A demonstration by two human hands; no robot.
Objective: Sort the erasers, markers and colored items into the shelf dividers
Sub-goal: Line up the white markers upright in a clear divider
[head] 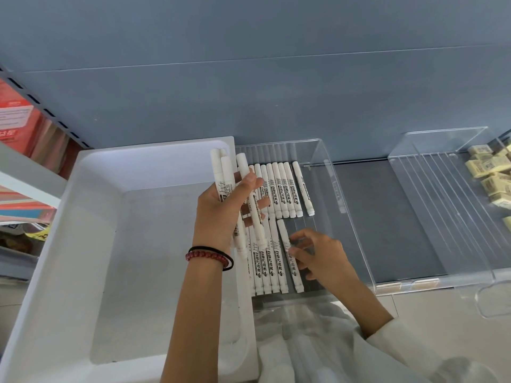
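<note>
Head view: left fingers (250,180) wrap several markers (221,168).

Left hand (218,211), right hand (320,258): fingers (250,180) curled.

The markers (279,189) in the middle of the frame are smooth white plastic with a faint sheen and printed labels. The divider tray (347,217) around them is glossy clear plastic, and so is the second tray (442,217) at the right. The erasers (492,183), upper right, look matt pale yellow. The white bin (83,244) at the left is smooth and matt. The shelf floor (387,217) is matt dark grey. At centre, the red beads (204,257) are glossy; the sleeve (401,355), lower right, is white cloth.
</note>
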